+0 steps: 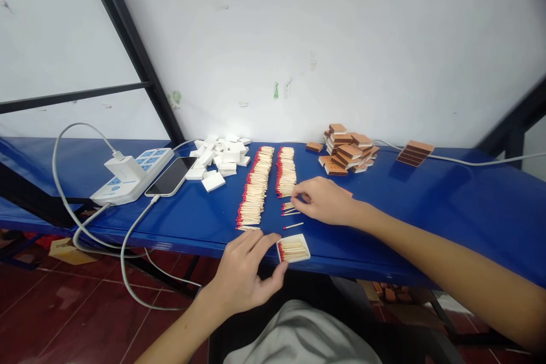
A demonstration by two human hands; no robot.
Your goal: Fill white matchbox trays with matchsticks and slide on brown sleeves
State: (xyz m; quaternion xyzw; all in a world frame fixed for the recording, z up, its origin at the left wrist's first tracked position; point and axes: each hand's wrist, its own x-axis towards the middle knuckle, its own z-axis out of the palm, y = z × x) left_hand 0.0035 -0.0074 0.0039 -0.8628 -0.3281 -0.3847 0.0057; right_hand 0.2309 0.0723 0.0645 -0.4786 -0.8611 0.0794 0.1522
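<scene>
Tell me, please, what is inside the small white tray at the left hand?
Inside the white tray lie matches, their red heads toward the left hand. Those on top cover what lies beneath, so I cannot count them.

A long blue counter (pixel 409 205); slim cream, red-tipped wooden matchsticks (pixel 253 196); small white oblong trays (pixel 213 181); oblong orange-brown cardboard matchboxes (pixel 350 152); dark-red tiled floor (pixel 89 318), pale-lined

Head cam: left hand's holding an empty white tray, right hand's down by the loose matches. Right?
One slip: the tray isn't empty. The head view shows matches lying in it, red heads toward the left hand. The rest is right: the left hand holds the white tray, and the right hand is down by the loose matches.
</scene>
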